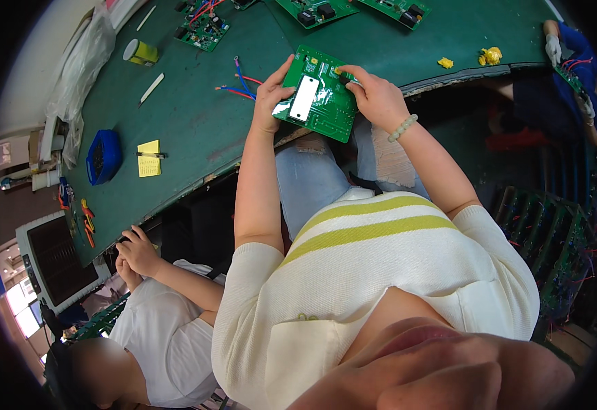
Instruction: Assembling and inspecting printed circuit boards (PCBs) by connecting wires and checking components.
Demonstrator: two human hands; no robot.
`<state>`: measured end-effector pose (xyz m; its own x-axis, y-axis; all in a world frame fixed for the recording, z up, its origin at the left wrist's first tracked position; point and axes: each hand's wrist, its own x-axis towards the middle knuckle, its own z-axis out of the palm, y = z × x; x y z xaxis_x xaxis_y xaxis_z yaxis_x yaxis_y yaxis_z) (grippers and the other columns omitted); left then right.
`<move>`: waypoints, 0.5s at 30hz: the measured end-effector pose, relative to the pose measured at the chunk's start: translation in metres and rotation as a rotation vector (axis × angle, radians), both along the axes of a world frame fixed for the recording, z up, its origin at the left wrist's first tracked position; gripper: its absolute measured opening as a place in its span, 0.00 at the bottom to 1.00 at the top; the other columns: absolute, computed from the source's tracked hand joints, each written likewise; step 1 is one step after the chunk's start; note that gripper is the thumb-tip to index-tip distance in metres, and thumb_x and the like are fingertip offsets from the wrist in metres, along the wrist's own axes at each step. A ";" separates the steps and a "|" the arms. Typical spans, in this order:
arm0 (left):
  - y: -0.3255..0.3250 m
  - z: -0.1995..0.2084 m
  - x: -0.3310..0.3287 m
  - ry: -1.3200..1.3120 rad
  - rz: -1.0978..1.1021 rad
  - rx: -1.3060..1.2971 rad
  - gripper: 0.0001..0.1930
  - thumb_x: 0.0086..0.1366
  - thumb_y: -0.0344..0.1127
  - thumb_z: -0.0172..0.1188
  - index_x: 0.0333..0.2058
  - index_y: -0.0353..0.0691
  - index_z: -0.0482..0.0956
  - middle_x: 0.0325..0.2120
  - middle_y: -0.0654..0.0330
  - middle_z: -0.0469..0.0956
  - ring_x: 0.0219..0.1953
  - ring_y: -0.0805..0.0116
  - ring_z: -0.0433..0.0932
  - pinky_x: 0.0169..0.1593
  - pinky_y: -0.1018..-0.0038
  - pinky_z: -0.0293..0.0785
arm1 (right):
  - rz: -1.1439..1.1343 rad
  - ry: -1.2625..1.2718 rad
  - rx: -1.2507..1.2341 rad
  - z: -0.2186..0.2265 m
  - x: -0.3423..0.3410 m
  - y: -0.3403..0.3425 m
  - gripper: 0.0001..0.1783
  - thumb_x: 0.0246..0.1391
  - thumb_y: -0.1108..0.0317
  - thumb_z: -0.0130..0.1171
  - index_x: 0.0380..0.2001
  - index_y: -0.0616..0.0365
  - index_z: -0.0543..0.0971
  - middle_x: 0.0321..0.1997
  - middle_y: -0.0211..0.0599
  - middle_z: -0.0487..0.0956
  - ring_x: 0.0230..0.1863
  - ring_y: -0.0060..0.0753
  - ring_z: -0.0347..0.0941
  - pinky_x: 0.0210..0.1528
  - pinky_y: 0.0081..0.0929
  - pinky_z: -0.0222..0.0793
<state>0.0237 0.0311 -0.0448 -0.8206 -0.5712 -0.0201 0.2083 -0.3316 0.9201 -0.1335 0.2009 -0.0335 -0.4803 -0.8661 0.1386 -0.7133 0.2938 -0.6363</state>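
Note:
A green circuit board (336,109) with a white rectangular plate (304,98) is held tilted over my lap at the table's edge. My left hand (270,99) grips its left edge, thumb on the face near the white plate. At the upper right corner, my right hand (379,101) is closed on the board's edge. Its index fingertip touches a small yellow lump (338,70), beside a black component (343,79). Whether the thumb presses the board or that component, I cannot tell. Red and blue wires (242,87) stick out just left of my left hand.
Several circuit boards (315,10) lie at the table's far side. Yellow lumps (491,56) sit at the right. A yellow-green jar (141,52), blue container (103,157), notepad (149,164) and pliers (88,222) are leftward. Other people (168,335) sit at both sides.

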 end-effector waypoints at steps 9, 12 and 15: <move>0.001 -0.002 -0.002 0.039 -0.024 0.006 0.35 0.46 0.25 0.51 0.59 0.30 0.64 0.53 0.51 0.70 0.52 0.64 0.72 0.57 0.74 0.64 | -0.094 -0.373 -0.090 -0.010 -0.009 -0.004 0.15 0.58 0.61 0.50 0.49 0.38 0.75 0.31 0.34 0.79 0.34 0.40 0.77 0.36 0.33 0.72; 0.001 0.000 -0.001 0.021 -0.013 -0.007 0.35 0.46 0.25 0.52 0.59 0.30 0.64 0.53 0.51 0.71 0.52 0.64 0.72 0.57 0.74 0.64 | -0.077 -0.290 -0.256 0.002 -0.008 -0.005 0.16 0.59 0.62 0.49 0.51 0.36 0.74 0.34 0.32 0.79 0.33 0.38 0.76 0.37 0.30 0.72; 0.003 0.003 0.000 0.026 -0.019 -0.006 0.36 0.46 0.25 0.52 0.59 0.30 0.64 0.53 0.51 0.71 0.52 0.64 0.72 0.57 0.75 0.64 | 0.011 -0.023 -0.342 0.009 0.000 -0.014 0.16 0.59 0.63 0.50 0.50 0.36 0.74 0.35 0.31 0.78 0.32 0.38 0.77 0.34 0.31 0.72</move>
<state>0.0237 0.0339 -0.0419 -0.8317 -0.5552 0.0046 0.2257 -0.3306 0.9164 -0.1332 0.1868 -0.0247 -0.4775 -0.7763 0.4114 -0.6996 0.0527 -0.7126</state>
